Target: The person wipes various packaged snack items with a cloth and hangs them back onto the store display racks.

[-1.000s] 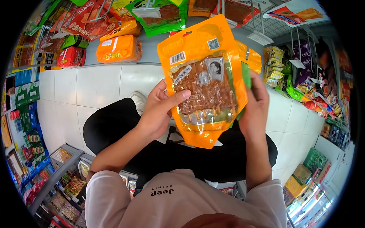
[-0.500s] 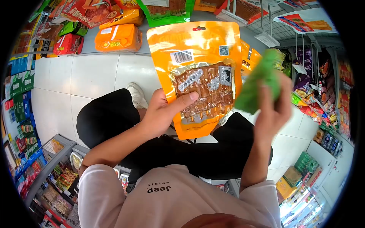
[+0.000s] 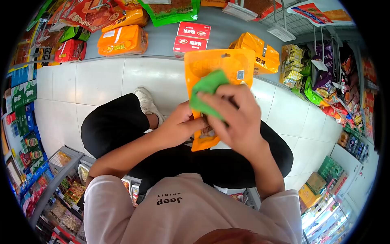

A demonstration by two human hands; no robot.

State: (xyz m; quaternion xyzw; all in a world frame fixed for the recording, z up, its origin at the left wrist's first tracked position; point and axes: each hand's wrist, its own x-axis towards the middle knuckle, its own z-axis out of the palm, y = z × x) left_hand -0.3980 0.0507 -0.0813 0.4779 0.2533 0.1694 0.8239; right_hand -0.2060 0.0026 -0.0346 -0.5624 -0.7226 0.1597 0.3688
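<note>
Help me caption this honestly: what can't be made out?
Head view:
- Middle of the held orange packet: covered by green cloth and right hand.
- Back-side grip of the left hand: hidden by the packet.
- Weave of the cloth: blurred.
- Top of the large green bag: cut off by upper edge.

2 white sleeves [image 3: 108, 200], black trousers [image 3: 114, 124]

White shirt [image 3: 183, 217]: dark "Jeep SPIRIT" print [image 3: 170, 200], upside down
</note>
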